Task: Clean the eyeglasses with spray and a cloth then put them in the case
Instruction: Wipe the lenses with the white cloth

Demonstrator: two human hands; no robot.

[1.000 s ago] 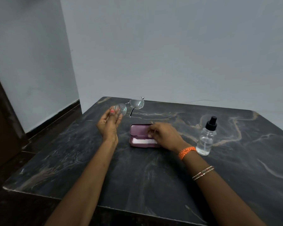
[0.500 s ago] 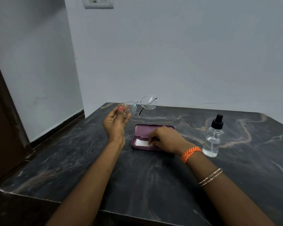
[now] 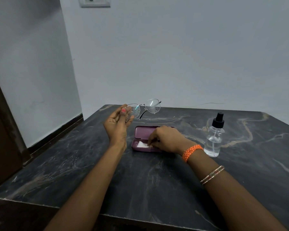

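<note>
**Fetching the cloth, glasses already wet**

My left hand (image 3: 118,125) holds the eyeglasses (image 3: 143,108) up above the table (image 3: 157,180), thumb and fingertips pinched on the left lens rim; droplets speckle both lenses. My right hand (image 3: 167,139) reaches into the open purple case (image 3: 141,135), fingertips closing on the white cloth (image 3: 141,145) lying inside. The spray bottle (image 3: 214,135) stands to the right, untouched. I judge the next move is lifting the cloth free and wiping.

wall socket (image 3: 95,2) cut by top edge, right hand (image 3: 167,139) hiding much of cloth (image 3: 142,144)
</note>
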